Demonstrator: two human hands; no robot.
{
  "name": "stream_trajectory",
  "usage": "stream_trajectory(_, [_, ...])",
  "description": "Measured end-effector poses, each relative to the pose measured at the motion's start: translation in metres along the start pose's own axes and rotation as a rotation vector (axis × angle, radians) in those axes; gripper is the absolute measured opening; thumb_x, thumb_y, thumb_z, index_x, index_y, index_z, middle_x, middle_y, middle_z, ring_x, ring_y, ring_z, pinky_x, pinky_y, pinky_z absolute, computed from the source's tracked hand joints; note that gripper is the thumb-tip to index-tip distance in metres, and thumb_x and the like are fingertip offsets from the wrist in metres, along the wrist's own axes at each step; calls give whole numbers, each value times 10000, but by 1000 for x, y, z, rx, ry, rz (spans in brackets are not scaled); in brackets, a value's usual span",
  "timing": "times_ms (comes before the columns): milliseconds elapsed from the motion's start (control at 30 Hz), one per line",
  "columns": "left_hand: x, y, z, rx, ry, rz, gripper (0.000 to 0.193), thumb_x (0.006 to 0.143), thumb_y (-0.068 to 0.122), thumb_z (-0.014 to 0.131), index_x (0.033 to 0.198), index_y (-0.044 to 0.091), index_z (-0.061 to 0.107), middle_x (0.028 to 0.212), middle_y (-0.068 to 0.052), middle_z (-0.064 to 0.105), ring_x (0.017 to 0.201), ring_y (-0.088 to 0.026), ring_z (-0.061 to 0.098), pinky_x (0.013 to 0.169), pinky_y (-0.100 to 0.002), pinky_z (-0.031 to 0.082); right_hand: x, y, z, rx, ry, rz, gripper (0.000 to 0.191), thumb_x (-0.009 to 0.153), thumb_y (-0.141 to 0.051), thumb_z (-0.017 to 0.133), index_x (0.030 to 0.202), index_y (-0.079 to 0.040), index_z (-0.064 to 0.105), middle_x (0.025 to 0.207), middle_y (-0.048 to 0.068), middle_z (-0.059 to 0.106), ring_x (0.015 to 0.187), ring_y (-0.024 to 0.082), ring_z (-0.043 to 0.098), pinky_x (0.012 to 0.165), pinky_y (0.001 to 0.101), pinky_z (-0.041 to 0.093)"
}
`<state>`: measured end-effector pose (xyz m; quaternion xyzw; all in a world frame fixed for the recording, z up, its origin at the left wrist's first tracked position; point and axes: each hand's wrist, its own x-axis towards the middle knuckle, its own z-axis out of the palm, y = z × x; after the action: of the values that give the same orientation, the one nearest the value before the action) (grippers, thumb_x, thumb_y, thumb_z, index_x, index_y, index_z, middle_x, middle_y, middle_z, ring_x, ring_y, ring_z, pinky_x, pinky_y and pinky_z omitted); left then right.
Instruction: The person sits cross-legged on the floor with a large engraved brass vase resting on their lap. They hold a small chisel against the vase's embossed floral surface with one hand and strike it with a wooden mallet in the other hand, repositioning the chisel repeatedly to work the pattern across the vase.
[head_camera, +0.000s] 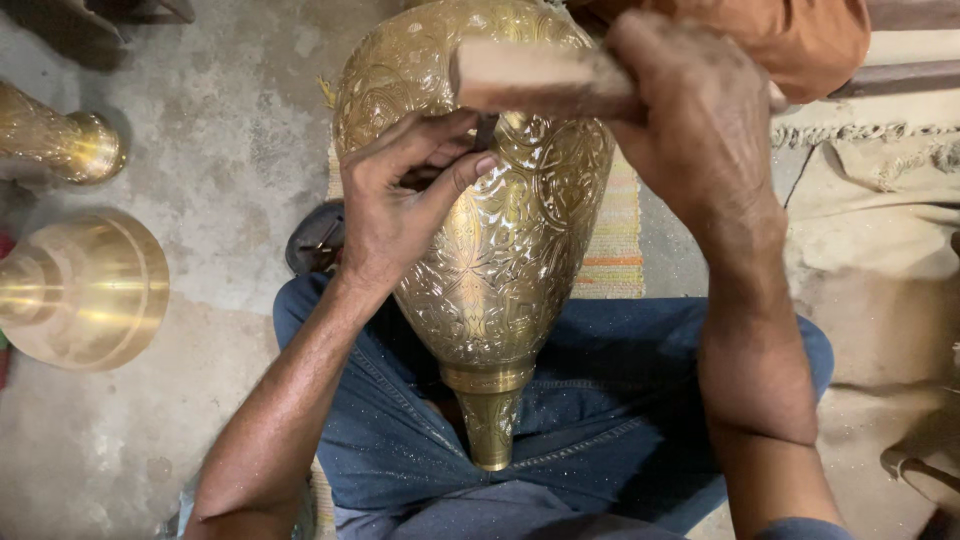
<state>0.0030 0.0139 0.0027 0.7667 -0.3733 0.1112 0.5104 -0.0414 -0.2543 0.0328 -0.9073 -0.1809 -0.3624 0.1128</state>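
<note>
On lap, between knees: engraved brass vase (500, 260), neck toward body. Left hand (400, 205) pinching thin tool (486, 130) against vase. Right hand (700, 110) clenched around wooden mallet (530, 78) above it.

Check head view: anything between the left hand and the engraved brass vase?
Yes. In the head view the left hand pinches a thin dark tool against the engraved brass vase, under the right hand's wooden block.
</note>
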Motion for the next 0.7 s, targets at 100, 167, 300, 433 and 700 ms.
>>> stream_trajectory(100, [-1,0,-1,13,-12,-62,317,968,140,816,1249,37,711,1111,-126,761,975,-188,791,833,-304,698,6,-6,-3,611,-42,406,259,1079,-52,798,1020,-26,547,855,133,582,708,222,602,654,389,523])
stream_trajectory(167, [-1,1,-1,58,-11,-37,282,971,141,833,1213,47,723,1103,-113,765,991,-188,794,858,-306,696,6,-11,-7,86,-12,109,300,865,-100,815,1025,-49,567,896,96,684,797,235,686,690,452,534])
stream_trajectory(300, [0,3,-1,-1,-24,-124,316,961,142,808,1243,31,718,1128,-115,765,980,-174,791,822,-291,693,11,-15,-9,639,-10,283,390,1040,-77,757,1356,-32,535,1175,103,713,1060,225,752,906,395,619])
stream_trajectory(433, [-1,3,-2,35,-20,-48,264,966,135,814,1186,22,722,1119,-128,755,992,-186,779,864,-312,690,11,-18,-11,86,-129,160,411,847,-117,816,1188,-36,602,1126,150,740,1010,308,727,860,503,554])
stream_trajectory(700, [-5,-1,5,-34,55,-155,220,968,122,816,1157,46,733,1093,-103,781,952,-177,798,819,-307,699,7,-9,-9,-24,-171,181,263,988,-139,854,1089,-24,640,975,164,734,915,327,707,845,513,499])
